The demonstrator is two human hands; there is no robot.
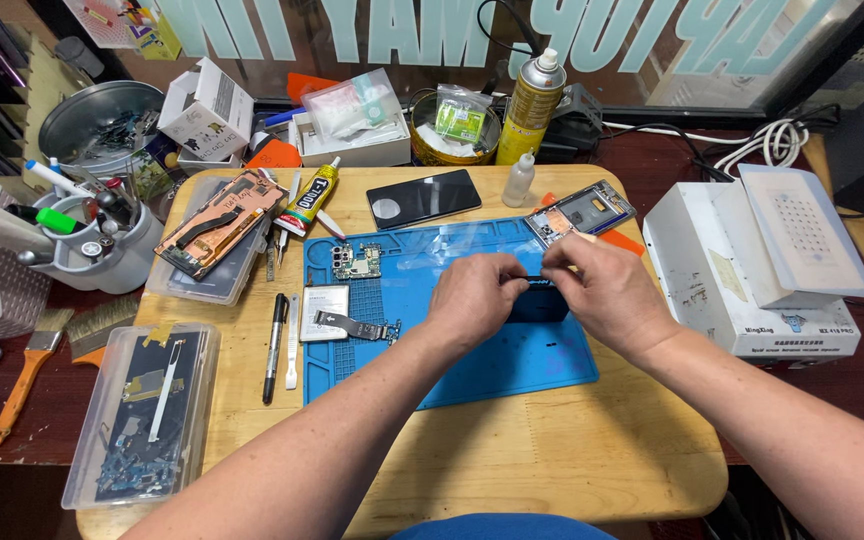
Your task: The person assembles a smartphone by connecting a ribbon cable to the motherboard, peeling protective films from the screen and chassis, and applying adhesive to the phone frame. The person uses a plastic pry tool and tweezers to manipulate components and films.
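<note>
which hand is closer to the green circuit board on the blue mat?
Left. The left hand sits just right of the circuit board; the right hand lies beyond it, farther right across the blue mat.

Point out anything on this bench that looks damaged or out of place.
Nothing looks spilled or broken by accident. The opened phone frame lies askew on a clear lid, and a bare circuit board sits loose on the blue mat. Both hands pinch a small dark part.

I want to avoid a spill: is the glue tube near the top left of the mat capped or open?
Cannot tell. The glue tube lies flat on the wooden table, its tip too small to judge.
</note>
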